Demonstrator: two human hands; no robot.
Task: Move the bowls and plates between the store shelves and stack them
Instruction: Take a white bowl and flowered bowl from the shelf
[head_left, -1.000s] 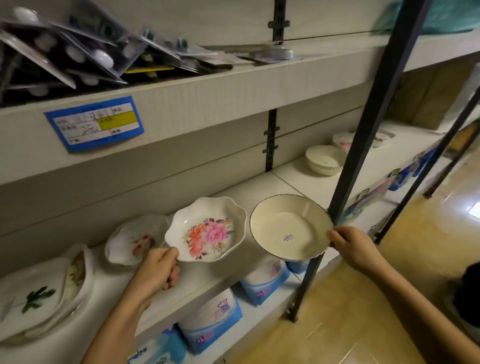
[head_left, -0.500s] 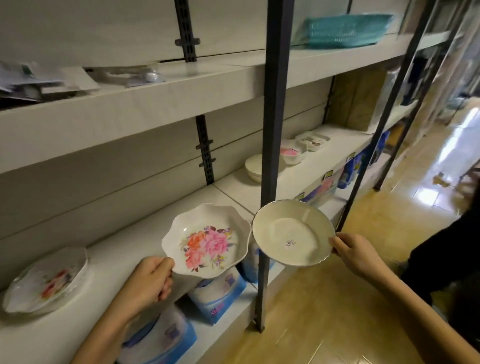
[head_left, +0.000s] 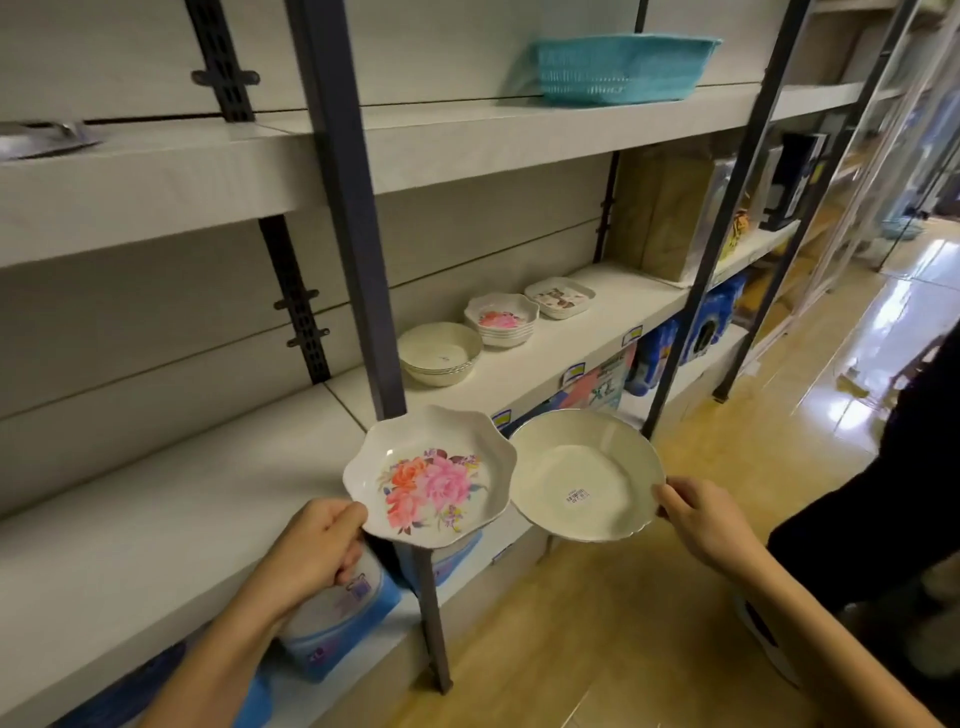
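My left hand (head_left: 317, 551) grips the rim of a scalloped white bowl with pink and orange flowers (head_left: 431, 480), held in the air in front of the shelf. My right hand (head_left: 701, 519) pinches the rim of a plain cream plate with a small sticker (head_left: 584, 475), right beside the flowered bowl. Further along the middle shelf (head_left: 519, 364) stand a stack of cream bowls (head_left: 439, 353), a stack of flowered bowls (head_left: 501, 318) and a rectangular patterned dish (head_left: 560, 297).
A dark metal upright (head_left: 358, 249) stands just behind the flowered bowl, another upright (head_left: 717, 218) further right. A teal basket (head_left: 621, 67) sits on the top shelf. Blue packs (head_left: 343, 618) fill the bottom shelf. A person in dark clothes (head_left: 893, 488) stands at the right on the tiled aisle.
I have moved right along the shelves carrying both dishes. The plates at the left have left the view, and the stacks of bowls now lie closer ahead.
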